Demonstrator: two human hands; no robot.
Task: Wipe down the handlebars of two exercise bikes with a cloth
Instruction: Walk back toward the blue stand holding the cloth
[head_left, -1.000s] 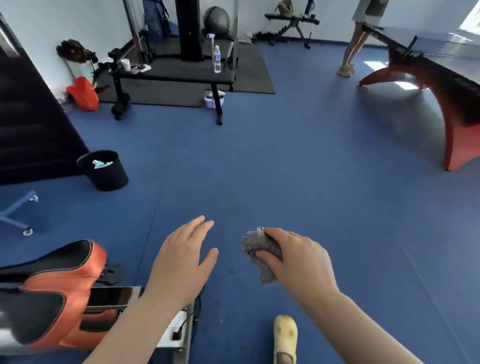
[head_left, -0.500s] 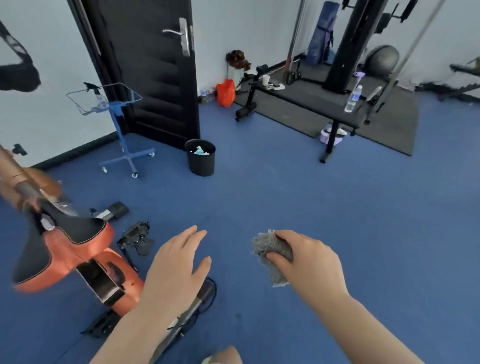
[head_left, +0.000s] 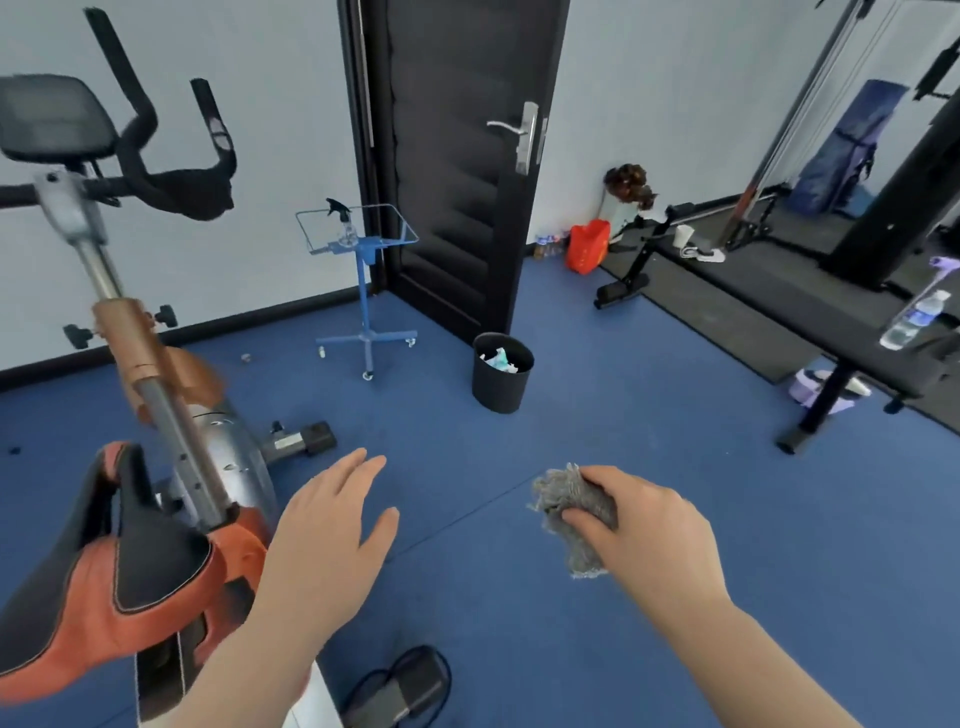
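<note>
Holding one grey cloth (head_left: 574, 514) bunched, the right hand (head_left: 644, 535) is low; the left hand (head_left: 327, 525) is flat, empty. One exercise bike (head_left: 156, 467), its handlebars (head_left: 171, 171) far left; one bin (head_left: 501, 371) beyond.

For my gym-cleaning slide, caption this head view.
Right hand grips a grey cloth, left hand open, beside an orange exercise bike with black handlebars.
</note>
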